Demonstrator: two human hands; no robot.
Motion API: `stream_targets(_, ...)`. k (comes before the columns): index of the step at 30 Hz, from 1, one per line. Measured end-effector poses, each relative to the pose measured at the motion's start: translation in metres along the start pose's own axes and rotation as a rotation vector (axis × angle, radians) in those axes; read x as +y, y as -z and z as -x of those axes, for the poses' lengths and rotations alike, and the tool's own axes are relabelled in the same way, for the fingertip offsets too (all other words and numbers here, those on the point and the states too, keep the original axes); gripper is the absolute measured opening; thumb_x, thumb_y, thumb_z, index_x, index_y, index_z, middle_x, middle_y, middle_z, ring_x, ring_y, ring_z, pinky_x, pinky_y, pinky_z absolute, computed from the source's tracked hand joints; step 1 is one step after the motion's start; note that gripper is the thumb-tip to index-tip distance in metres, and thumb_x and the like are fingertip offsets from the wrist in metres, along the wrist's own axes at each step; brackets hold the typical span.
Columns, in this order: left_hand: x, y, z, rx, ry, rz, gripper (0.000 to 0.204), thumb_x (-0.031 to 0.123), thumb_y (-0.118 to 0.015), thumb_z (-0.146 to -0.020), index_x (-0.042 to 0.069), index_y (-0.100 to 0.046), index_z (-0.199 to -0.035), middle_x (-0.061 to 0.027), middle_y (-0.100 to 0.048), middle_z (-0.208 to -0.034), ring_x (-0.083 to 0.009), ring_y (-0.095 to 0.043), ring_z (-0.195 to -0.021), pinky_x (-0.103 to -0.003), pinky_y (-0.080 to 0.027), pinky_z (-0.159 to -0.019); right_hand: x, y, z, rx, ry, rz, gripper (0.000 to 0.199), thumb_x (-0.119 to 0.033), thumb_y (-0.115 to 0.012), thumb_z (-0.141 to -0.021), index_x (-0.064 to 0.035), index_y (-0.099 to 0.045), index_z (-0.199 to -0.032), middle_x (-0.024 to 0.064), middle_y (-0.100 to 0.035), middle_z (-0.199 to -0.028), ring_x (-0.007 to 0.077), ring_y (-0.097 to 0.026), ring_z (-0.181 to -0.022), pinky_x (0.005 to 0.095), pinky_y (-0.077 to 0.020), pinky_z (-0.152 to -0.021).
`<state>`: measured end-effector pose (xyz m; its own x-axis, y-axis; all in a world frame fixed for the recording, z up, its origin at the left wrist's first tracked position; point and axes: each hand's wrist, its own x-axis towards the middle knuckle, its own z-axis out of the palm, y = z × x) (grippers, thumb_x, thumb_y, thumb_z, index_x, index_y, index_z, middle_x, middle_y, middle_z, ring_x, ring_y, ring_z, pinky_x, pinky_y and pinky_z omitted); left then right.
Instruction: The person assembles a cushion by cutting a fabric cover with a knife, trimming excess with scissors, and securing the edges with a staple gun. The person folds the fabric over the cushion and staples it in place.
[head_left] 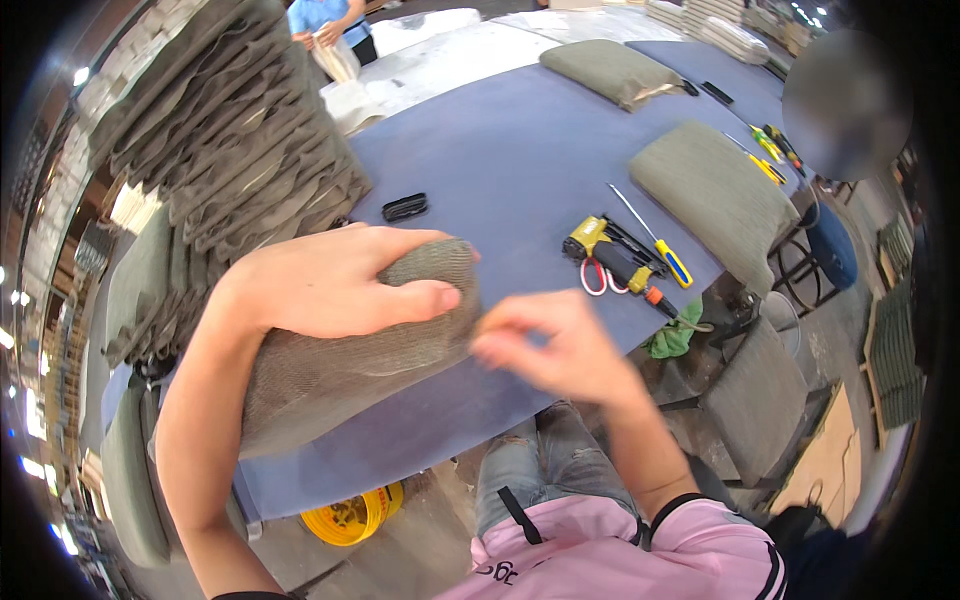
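A grey-green ribbed fabric cushion (345,375) rests tilted on the near left of the blue-covered table (500,140). My left hand (335,275) lies over its top and grips the right end between thumb and fingers; some fingertips are hidden behind it. Just right of that end, my right hand (545,340) is closed in a pinch beside the cushion's edge. Motion smears its fingertips, so what they hold cannot be made out. A small black strip-like object (404,207) lies beyond the cushion.
To the right lie a yellow-black staple gun (605,245), red-handled scissors (595,277), a yellow-handled screwdriver (672,262) and another cushion (710,195). A tall stack of fabric covers (230,130) stands left. A yellow bucket (345,520) sits below; a person (335,25) works across the table.
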<state>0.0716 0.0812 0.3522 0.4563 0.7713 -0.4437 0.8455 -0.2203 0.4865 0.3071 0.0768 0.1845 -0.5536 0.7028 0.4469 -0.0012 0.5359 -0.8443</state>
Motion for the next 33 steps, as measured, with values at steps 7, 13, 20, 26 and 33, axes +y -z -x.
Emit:
stream_targets(7, 0.023, -0.021, 0.009, 0.151, -0.072, -0.154, 0.056, 0.042, -0.062, -0.100, 0.011, -0.062, -0.147, -0.0203, -0.070, -0.072, -0.0388, -0.072, -0.069, -0.046, -0.058, -0.073, 0.235, 0.220, 0.074, 0.262, -0.836, 1.294, 0.052, -0.053, -0.071, -0.098, -0.0045, -0.070, -0.117, 0.0238, -0.070, -0.122, 0.0426, -0.073, -0.108, 0.0540, -0.0557, -0.092)
stream_targets(13, 0.022, -0.043, 0.015, 0.219, -0.143, -0.153, 0.055, 0.041, -0.062, -0.099, 0.009, -0.063, -0.144, -0.0233, -0.075, -0.083, -0.0435, -0.073, -0.080, -0.050, -0.059, -0.079, 0.284, 0.293, 0.091, -0.017, -0.820, 0.988, 0.055, -0.057, -0.074, -0.096, -0.0030, -0.073, -0.107, 0.0157, -0.074, -0.088, 0.0354, -0.074, -0.092, 0.0488, -0.0571, -0.079)
stream_targets(20, 0.029, -0.058, 0.022, 0.254, -0.125, -0.170, 0.056, 0.041, -0.063, -0.097, 0.008, -0.064, -0.143, -0.0237, -0.075, -0.083, -0.0452, -0.074, -0.083, -0.051, -0.059, -0.083, 0.265, 0.305, 0.080, -0.126, -0.967, 0.674, 0.048, -0.046, -0.081, -0.093, -0.0043, -0.064, -0.108, 0.0077, -0.069, -0.083, 0.0172, -0.067, -0.076, 0.0382, -0.0546, -0.069)
stream_targets(26, 0.035, -0.067, 0.026, 0.267, -0.089, -0.187, 0.060, 0.042, -0.064, -0.094, 0.007, -0.064, -0.143, -0.0237, -0.073, -0.077, -0.0451, -0.073, -0.080, -0.050, -0.058, -0.082, 0.118, 0.243, 0.010, 0.251, -0.600, 0.189, 0.033, -0.036, -0.068, -0.106, -0.0111, -0.058, -0.125, 0.0025, -0.071, -0.092, 0.0054, -0.054, -0.063, 0.0244, -0.0396, -0.051)
stream_targets(33, 0.049, -0.077, 0.032, 0.302, 0.024, -0.279, 0.056, 0.045, -0.068, -0.093, 0.004, -0.072, -0.131, -0.0233, -0.070, -0.071, -0.0460, -0.071, -0.076, -0.052, -0.057, -0.079, -0.079, 0.130, -0.058, 0.301, 0.136, -0.371, 0.024, -0.033, -0.059, -0.112, -0.0129, -0.055, -0.125, 0.0058, -0.073, -0.095, 0.0042, -0.053, -0.058, 0.0194, -0.0357, -0.045)
